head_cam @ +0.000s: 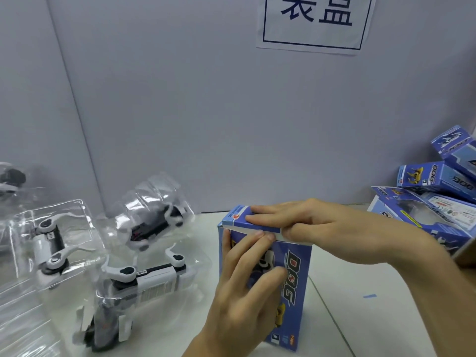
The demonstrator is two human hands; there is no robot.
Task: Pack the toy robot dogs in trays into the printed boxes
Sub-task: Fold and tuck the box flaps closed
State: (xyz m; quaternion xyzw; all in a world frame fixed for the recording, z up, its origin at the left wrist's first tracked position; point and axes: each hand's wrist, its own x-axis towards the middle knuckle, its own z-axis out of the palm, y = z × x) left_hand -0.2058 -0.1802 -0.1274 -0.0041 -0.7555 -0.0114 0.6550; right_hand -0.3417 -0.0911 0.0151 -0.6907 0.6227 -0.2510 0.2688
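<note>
At the left, on the white bench (360, 325), lie three toy robot dogs in clear trays: one far left (49, 253), one further back (154, 220), one nearer (146, 278). To their right a printed box (291, 300) stands upright on the bench. The left hand (244, 287) presses with straight fingers on its front face, the thumb at the left edge. The right hand (314, 222) lies over the box top and pinches the top flap (239, 222) between fingers and thumb. At the far right, a pile of printed boxes (438, 181) leans against the wall.
</note>
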